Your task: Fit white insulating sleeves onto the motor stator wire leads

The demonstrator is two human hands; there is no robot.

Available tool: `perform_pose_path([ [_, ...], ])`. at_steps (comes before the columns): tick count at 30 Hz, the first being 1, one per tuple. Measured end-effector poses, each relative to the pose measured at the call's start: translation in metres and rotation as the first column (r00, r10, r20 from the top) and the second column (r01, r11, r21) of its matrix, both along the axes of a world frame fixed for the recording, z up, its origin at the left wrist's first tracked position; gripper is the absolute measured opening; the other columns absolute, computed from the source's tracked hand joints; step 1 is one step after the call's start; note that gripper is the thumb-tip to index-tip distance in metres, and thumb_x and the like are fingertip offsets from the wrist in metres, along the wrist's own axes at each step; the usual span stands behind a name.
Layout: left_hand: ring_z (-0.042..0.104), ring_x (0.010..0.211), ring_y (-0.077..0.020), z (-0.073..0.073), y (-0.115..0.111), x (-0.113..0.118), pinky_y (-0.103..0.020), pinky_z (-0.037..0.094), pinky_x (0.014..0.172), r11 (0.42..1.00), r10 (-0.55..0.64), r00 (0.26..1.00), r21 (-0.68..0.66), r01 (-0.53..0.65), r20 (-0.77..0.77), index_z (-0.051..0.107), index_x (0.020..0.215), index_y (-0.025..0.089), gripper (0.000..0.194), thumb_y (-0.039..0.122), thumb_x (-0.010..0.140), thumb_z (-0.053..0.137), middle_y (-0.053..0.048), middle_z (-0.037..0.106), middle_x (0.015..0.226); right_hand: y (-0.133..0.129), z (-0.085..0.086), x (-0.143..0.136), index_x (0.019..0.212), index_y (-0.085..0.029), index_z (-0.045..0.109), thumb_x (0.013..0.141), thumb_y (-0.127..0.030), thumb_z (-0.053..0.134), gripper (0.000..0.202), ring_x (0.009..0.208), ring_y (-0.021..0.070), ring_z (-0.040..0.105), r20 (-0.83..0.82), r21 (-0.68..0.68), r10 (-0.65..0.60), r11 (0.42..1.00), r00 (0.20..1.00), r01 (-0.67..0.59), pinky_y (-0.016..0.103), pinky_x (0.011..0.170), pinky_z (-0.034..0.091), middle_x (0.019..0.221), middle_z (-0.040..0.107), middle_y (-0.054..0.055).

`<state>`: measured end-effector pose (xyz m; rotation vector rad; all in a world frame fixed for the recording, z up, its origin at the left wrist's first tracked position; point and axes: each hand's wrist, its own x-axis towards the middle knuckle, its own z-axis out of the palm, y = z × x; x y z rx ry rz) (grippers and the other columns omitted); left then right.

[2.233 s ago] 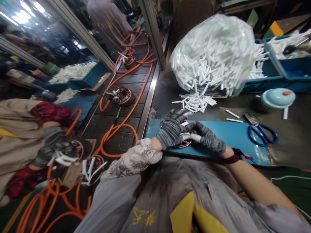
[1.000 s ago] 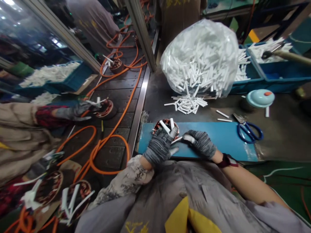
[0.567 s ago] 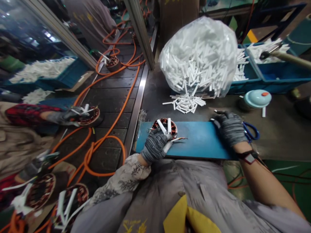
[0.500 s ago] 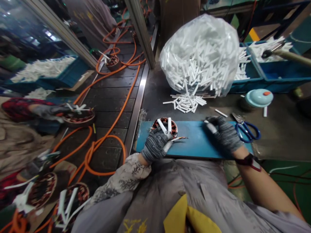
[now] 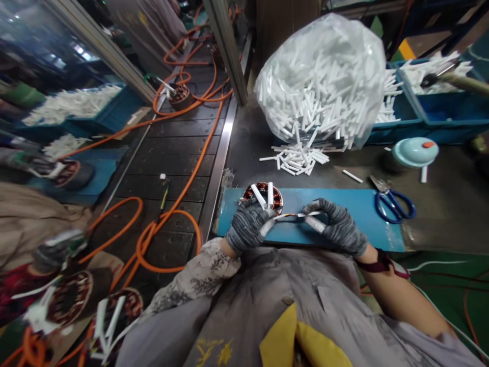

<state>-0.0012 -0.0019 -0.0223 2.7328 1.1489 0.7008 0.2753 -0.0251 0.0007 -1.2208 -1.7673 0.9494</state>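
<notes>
A copper-wound stator [image 5: 275, 196] lies at the left of a blue mat [image 5: 355, 204], with two thick white sleeves [image 5: 270, 193] standing up out of its windings. My left hand [image 5: 246, 224], in a grey knit glove, rests against its near side and pinches a white-sleeved lead wire [image 5: 281, 216] coming from it. Gloved the same way, my right hand [image 5: 340, 227] pinches a thin white tube [image 5: 310, 214] between thumb and finger, at the free end of that wire. Both thumb tips look wrapped in white. Whether the wire is inside the tube is too small to tell.
Behind the mat, a clear bag [image 5: 324, 81] spills white tubes [image 5: 300, 158]. Scissors [image 5: 393, 204] and a light-blue lidded container [image 5: 415, 152] stand right, blue bins [image 5: 439, 122] beyond. Orange hoses [image 5: 191, 224] cross the left conveyor [image 5: 179, 168]. A co-worker's gloved hand [image 5: 53, 255] is among stators.
My right hand has come left and nearer to my body, bringing the thin tube to the wire's end. My left hand stays at the stator. At far left, the co-worker's upper hand and stator shifted left.
</notes>
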Motion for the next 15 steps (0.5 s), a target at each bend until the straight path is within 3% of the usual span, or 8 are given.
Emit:
perform_pose_path([
  [2, 0.074, 0.099, -0.0219, 0.0, 0.0, 0.0, -0.045, 0.05, 0.108, 1.0, -0.002, 0.999, 0.015, 0.002, 0.033, 0.075, 0.109, 0.023, 0.024, 0.028, 0.096, 0.055, -0.006, 0.079, 0.098, 0.002, -0.001, -0.002, 0.102, -0.022, 0.073, 0.097, -0.037, 0.061, 0.019, 0.089, 0.0191, 0.07, 0.07, 0.085, 0.057, 0.994, 0.996, -0.063, 0.033, 0.082, 0.055, 0.097, 0.076, 0.005],
  [5, 0.074, 0.096, -0.0213, 0.0, -0.001, 0.002, -0.044, 0.053, 0.104, 0.998, -0.013, 0.994, 0.06, 0.007, 0.107, 0.073, 0.106, 0.021, 0.024, 0.025, 0.097, 0.052, -0.006, 0.079, 0.096, 0.006, -0.002, -0.013, 0.11, -0.024, 0.077, 0.102, -0.039, 0.052, 0.03, 0.081, 0.0189, 0.066, 0.342, 0.21, 0.103, 0.96, 0.934, -0.182, 0.032, 0.075, 0.049, 0.088, 0.075, 0.008],
  [7, 0.074, 0.095, -0.0216, 0.0, -0.002, 0.003, -0.044, 0.055, 0.102, 0.997, -0.002, 0.991, 0.071, -0.007, 0.136, 0.073, 0.106, 0.02, 0.025, 0.024, 0.098, 0.049, -0.006, 0.078, 0.096, 0.01, -0.002, -0.026, 0.114, -0.023, 0.077, 0.103, -0.042, 0.05, 0.035, 0.074, 0.0193, 0.063, 0.498, 0.195, 0.11, 0.952, 0.86, -0.234, 0.031, 0.07, 0.045, 0.079, 0.073, 0.009],
  [9, 0.074, 0.099, -0.0229, 0.0, -0.004, 0.005, -0.045, 0.056, 0.101, 0.998, 0.025, 0.992, 0.048, -0.031, 0.127, 0.072, 0.105, 0.019, 0.026, 0.024, 0.099, 0.047, -0.007, 0.078, 0.098, 0.014, -0.001, -0.04, 0.111, -0.02, 0.077, 0.103, -0.047, 0.049, 0.04, 0.07, 0.0194, 0.062, 0.531, 0.083, 0.15, 0.97, 0.834, -0.228, 0.031, 0.067, 0.044, 0.074, 0.072, 0.009],
  [12, 0.073, 0.102, -0.0242, 0.001, -0.006, 0.006, -0.045, 0.057, 0.1, 0.998, 0.053, 0.995, 0.009, -0.054, 0.087, 0.072, 0.105, 0.018, 0.027, 0.023, 0.099, 0.046, -0.008, 0.078, 0.1, 0.019, 0.005, -0.056, 0.092, -0.019, 0.074, 0.105, -0.054, 0.038, 0.052, 0.057, 0.0162, 0.059, 0.304, -0.225, 0.264, 0.954, 0.915, -0.2, 0.029, 0.065, 0.047, 0.059, 0.065, 0.003],
  [15, 0.074, 0.098, -0.0246, 0.001, -0.005, 0.004, -0.045, 0.059, 0.096, 0.998, 0.057, 0.994, 0.013, -0.059, 0.092, 0.071, 0.106, 0.018, 0.025, 0.024, 0.098, 0.049, -0.009, 0.078, 0.1, 0.021, 0.011, -0.058, 0.076, -0.02, 0.067, 0.105, -0.059, 0.03, 0.061, 0.046, 0.0133, 0.053, -0.048, -0.455, 0.264, 0.853, 0.963, -0.256, 0.028, 0.061, 0.05, 0.047, 0.055, -0.002],
])
